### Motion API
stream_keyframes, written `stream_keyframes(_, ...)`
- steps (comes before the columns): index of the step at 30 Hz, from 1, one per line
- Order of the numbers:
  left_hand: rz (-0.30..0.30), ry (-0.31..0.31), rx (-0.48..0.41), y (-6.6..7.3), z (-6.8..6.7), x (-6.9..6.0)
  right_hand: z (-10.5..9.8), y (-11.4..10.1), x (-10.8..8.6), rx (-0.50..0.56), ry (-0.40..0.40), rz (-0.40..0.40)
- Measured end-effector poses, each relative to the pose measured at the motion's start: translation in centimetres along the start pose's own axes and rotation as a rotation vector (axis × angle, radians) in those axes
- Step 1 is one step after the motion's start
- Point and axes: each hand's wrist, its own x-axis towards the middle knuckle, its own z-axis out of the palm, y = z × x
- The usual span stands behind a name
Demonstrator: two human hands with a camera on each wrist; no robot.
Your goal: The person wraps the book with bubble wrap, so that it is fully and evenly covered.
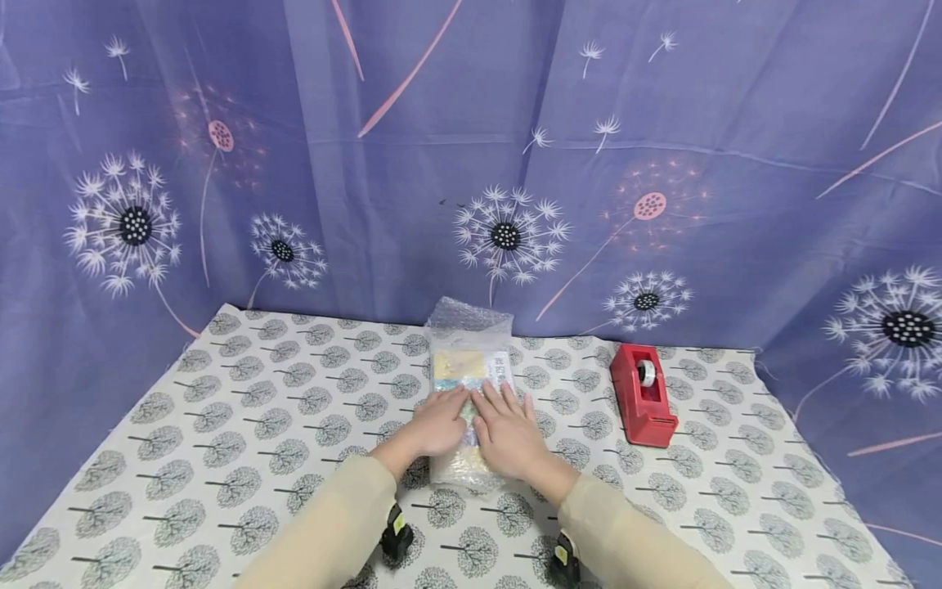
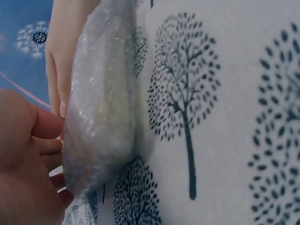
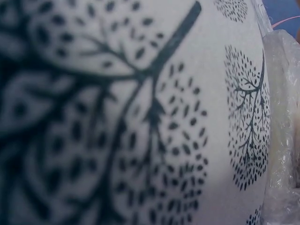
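A book (image 1: 446, 370) with a colourful cover lies flat inside clear bubble wrap (image 1: 467, 321), whose loose end extends beyond the book's far edge. My left hand (image 1: 439, 423) rests palm down on the left part of the wrapped book, and my right hand (image 1: 510, 432) lies on its right part, fingers extended and the fingertips of both hands close together. The left wrist view shows the thick wrapped side (image 2: 101, 103) beside my left hand (image 2: 28, 159). In the right wrist view only the wrap's edge (image 3: 283, 126) shows at the right.
A red tape dispenser (image 1: 642, 401) with a roll of clear tape (image 1: 646, 373) stands to the right of the wrapped book. The table is covered by a white cloth (image 1: 294, 425) with a tree print. Behind it hangs a purple curtain (image 1: 412, 213) with dandelions.
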Motion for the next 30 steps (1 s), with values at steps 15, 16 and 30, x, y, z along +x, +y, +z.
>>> stream_keyframes(15, 0.007, 0.121, -0.161, -0.9, -0.2, 0.6, 0.3, 0.2, 0.5, -0.111, -0.053, -0.079)
stream_keyframes(16, 0.005, 0.143, -0.159, -0.9, -0.1, 0.7, 0.2, 0.3, 0.5, -0.115, -0.056, -0.076)
stream_keyframes(30, -0.033, 0.321, 0.075, -0.7, -0.7, 2.7, 0.3, 0.3, 0.7, -0.127, -0.074, -0.075)
